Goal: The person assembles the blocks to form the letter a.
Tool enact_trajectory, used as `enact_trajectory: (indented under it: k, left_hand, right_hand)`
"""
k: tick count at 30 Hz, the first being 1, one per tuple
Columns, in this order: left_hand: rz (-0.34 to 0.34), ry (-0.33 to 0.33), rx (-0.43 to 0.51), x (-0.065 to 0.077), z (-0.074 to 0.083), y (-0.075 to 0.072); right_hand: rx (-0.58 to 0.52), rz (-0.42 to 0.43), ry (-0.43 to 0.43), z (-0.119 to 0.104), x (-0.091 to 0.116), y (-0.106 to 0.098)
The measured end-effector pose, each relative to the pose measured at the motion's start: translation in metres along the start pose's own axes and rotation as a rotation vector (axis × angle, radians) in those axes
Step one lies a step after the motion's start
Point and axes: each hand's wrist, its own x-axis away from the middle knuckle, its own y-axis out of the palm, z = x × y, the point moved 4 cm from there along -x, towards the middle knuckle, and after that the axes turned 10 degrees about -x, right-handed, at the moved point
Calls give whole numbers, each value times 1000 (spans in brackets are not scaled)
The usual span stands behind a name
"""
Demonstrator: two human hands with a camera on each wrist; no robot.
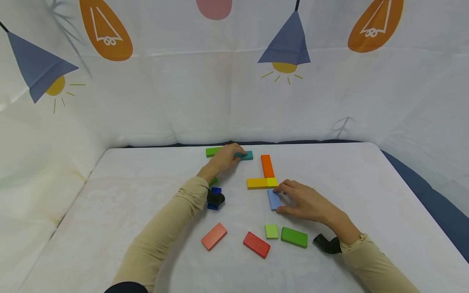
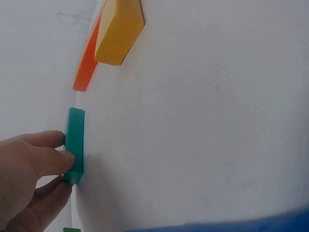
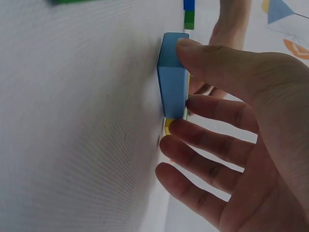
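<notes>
At the far side of the table, my left hand pinches a teal block lying flat. A light green block lies just left of it, partly behind the hand. My right hand touches the right side of a light blue block, its thumb near one end and its other fingers loosely extended. That blue block meets a small yellow square block. Left of the square is a longer yellow block, and an orange block extends away behind it.
Nearer me lie a salmon block, a red block, a small lime square and a green block. Under my left forearm are dark blue blocks and another green block, partly hidden. A printed white curtain rises behind the table.
</notes>
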Motion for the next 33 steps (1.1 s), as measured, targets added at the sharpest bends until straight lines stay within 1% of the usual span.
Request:
enact_trajectory:
  k: [6, 15, 24, 33]
  left_hand:
    - [-14, 4, 3, 2, 3, -1]
    - [0, 41, 9, 4, 8, 1]
    - [2, 44, 24, 4, 11, 2]
    - [-13, 45, 25, 1, 11, 5]
  right_hand:
    - [-2, -4, 3, 0, 0, 0]
    - [2, 3, 0, 0, 0, 1]
    - [2, 7, -6, 2, 0, 1]
    - [-12, 1, 2, 4, -1, 0]
